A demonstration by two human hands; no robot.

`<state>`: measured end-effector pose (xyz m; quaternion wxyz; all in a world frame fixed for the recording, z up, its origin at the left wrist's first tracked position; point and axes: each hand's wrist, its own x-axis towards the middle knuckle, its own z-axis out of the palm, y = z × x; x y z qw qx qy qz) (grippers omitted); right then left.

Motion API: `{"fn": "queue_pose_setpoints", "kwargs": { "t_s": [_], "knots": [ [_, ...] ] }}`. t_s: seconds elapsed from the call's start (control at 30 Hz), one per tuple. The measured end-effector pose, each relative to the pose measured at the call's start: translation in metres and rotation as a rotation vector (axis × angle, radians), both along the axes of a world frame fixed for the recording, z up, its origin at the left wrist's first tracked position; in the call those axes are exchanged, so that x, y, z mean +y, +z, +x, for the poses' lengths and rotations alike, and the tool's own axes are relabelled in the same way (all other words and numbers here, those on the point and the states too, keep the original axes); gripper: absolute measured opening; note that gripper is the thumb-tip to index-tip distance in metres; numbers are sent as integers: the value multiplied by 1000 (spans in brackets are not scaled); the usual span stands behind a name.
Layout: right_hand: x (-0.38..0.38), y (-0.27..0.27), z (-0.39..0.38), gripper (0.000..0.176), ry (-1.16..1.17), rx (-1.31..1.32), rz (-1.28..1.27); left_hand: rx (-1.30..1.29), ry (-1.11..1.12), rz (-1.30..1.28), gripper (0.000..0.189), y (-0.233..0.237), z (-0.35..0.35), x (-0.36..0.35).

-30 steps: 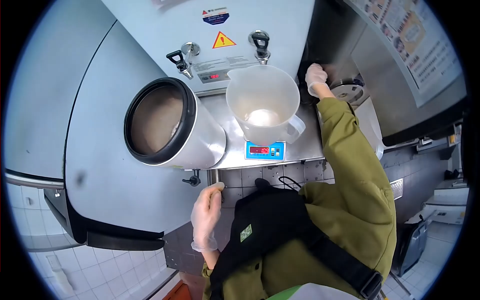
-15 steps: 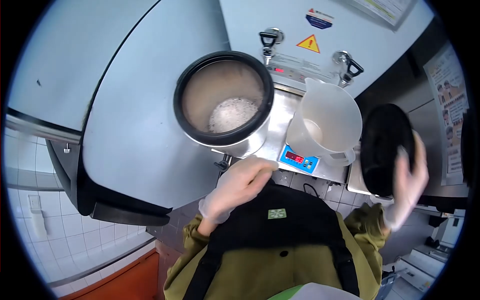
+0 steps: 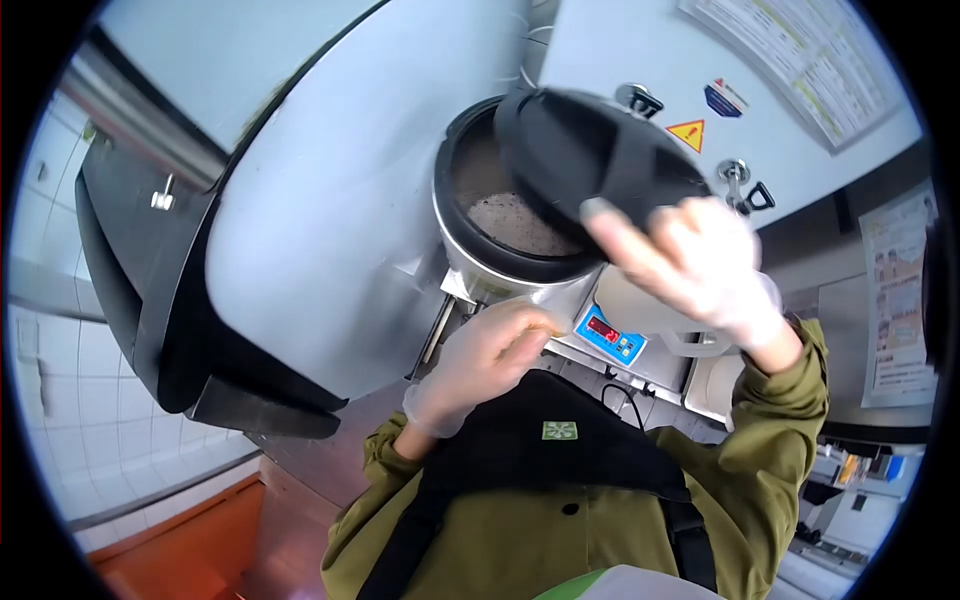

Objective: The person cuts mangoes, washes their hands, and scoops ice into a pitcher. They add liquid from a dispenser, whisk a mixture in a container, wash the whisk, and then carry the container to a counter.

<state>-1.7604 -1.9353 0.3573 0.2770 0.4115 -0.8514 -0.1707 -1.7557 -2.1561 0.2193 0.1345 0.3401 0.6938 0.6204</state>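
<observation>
My right hand, in a clear glove, grips a round black lid. The lid is tilted and partly over the right side of a steel container with a thick black rim, blurred by motion. Inside the container is a pale, foamy or grainy content. My left hand, gloved too, is closed in front of the container; whatever its fingers may hold is hidden. A translucent plastic pitcher stands on a blue digital scale, mostly covered by the lid and my right hand.
Behind stands a white machine with a black-handled tap and a warning sticker. A large pale panel with a black edge fills the left. A white tub sits right of the scale, and a poster hangs at far right.
My right hand has brought the black lid from the right, past the pitcher, to over the container. My left hand stays closed in front. The whole view has shifted somewhat.
</observation>
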Motion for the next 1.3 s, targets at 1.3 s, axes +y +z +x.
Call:
{"fn": "queue_pose_setpoints", "kwargs": {
  "t_s": [1.3],
  "knots": [
    [-9,-49,-111,54,-8,-604,-152,-141,390,30,16,-37,11,-45]
  ]
}}
